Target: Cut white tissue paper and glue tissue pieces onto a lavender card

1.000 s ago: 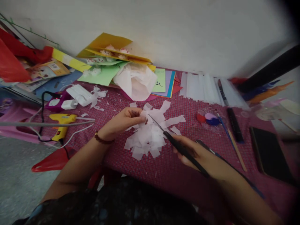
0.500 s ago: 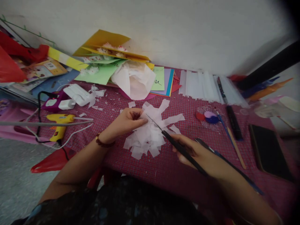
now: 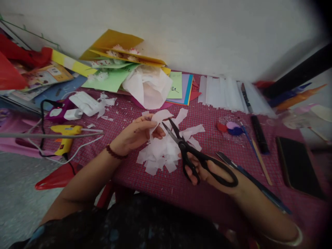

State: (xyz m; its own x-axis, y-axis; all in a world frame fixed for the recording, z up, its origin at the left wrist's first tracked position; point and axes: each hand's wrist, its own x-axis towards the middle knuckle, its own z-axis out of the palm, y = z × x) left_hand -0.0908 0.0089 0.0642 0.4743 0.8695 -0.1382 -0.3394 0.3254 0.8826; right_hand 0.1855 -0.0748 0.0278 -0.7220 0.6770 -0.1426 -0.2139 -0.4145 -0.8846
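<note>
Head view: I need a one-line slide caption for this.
Left hand lifts a white tissue strip toward open black scissors in the right hand.

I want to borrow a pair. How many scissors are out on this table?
1 that I can see: black scissors in the right hand, blades open beside the white paper piece pinched in the left hand. Others could lie hidden under the coloured paper pile.

Head cam, one view: looks fwd/down, close over table, wall behind.
</note>
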